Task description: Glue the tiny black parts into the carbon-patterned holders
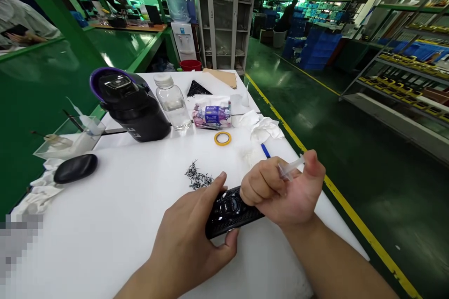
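Note:
My left hand grips the left end of a glossy black device with a textured edge, fingers on its far side and thumb on the near one. Over the device's right end is my right hand, its fingers curled around a clear plastic syringe. The thumb rests at the plunger end, and the fist hides the syringe's tip. I cannot tell whether the tip touches the device. Just beyond the left fingers lies a loose heap of short black pieces.
Around the white table stand a black jug, a clear bottle, a wipes pack, yellow tape, crumpled tissues and a blue pen. To the left are a clear tray and a black oval case.

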Tool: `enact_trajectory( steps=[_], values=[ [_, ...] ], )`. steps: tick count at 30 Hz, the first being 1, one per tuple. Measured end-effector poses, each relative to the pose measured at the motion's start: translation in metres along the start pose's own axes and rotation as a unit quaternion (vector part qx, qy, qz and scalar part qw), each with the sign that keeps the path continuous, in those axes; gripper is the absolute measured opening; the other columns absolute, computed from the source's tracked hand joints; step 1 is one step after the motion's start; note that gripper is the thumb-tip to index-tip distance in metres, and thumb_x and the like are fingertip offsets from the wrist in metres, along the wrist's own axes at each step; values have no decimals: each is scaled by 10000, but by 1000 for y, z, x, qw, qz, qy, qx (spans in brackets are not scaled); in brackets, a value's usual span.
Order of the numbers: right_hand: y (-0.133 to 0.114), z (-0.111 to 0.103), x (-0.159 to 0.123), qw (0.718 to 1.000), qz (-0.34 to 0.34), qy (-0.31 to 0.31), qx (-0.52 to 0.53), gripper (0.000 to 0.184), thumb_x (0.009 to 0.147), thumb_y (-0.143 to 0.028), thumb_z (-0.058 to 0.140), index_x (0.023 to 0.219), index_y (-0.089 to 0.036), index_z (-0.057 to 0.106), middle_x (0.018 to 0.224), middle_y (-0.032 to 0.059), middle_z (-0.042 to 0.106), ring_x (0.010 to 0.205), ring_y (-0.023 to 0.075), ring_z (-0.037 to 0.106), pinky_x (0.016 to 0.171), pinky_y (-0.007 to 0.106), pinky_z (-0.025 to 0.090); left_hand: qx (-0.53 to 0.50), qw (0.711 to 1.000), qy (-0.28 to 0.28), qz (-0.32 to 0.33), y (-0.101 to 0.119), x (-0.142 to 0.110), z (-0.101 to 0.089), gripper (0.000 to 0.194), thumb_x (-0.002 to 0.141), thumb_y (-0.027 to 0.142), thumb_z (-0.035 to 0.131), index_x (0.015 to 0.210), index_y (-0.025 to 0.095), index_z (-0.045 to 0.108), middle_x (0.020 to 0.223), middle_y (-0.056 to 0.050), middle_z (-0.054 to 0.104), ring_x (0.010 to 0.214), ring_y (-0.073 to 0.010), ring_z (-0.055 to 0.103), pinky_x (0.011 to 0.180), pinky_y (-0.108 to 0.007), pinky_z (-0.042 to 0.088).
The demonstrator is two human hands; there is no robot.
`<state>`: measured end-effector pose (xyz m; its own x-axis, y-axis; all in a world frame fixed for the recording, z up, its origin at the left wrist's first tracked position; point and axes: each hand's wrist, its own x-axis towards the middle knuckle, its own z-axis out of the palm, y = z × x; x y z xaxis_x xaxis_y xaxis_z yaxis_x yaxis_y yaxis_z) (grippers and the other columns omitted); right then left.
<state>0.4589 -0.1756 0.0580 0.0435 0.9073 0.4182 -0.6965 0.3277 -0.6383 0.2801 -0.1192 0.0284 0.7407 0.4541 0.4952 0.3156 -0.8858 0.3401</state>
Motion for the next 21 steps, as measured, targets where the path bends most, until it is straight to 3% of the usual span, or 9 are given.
enact_trajectory(
  steps=[21],
  values=[
    [3,1,2,999,15,38,-10,666,808,-788,307,439,-234,315,382,-57,219,355,98,189,390,273,194,10,1000,3,12,-1,2,0,705,689,284,651,1351,212,418,1052,-91,719,884,-256,715,739,-378,611]
  ],
)
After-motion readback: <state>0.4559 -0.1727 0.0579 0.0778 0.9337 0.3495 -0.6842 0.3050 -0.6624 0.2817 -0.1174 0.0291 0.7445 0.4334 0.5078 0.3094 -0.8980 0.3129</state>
